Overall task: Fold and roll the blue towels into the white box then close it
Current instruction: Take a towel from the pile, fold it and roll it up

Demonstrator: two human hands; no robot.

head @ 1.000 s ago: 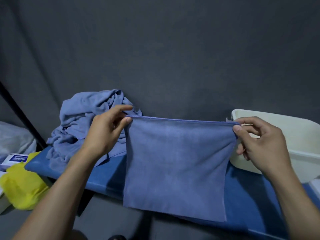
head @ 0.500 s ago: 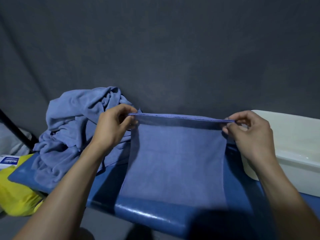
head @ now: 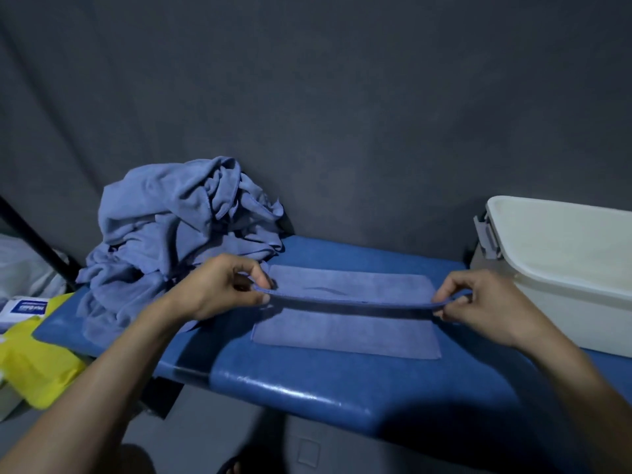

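Observation:
A blue towel [head: 345, 333] lies flat on the blue padded bench [head: 307, 388], with its upper edge lifted a little above the lower layer. My left hand [head: 219, 289] pinches the left corner of that edge. My right hand [head: 478, 302] pinches the right corner. The edge stretches taut between them. A heap of crumpled blue towels [head: 171, 227] sits at the bench's back left. The white box [head: 561, 268] stands open at the right end, with a grey latch on its near left side.
A yellow bag [head: 37, 364] and a white packet with a blue label [head: 24, 309] lie left of the bench. A black pole [head: 34, 241] slants at the far left. A dark grey curtain hangs close behind the bench.
Both hands have come down with the towel: it hung in front of the bench edge, and now it lies on the bench with only its top edge held up.

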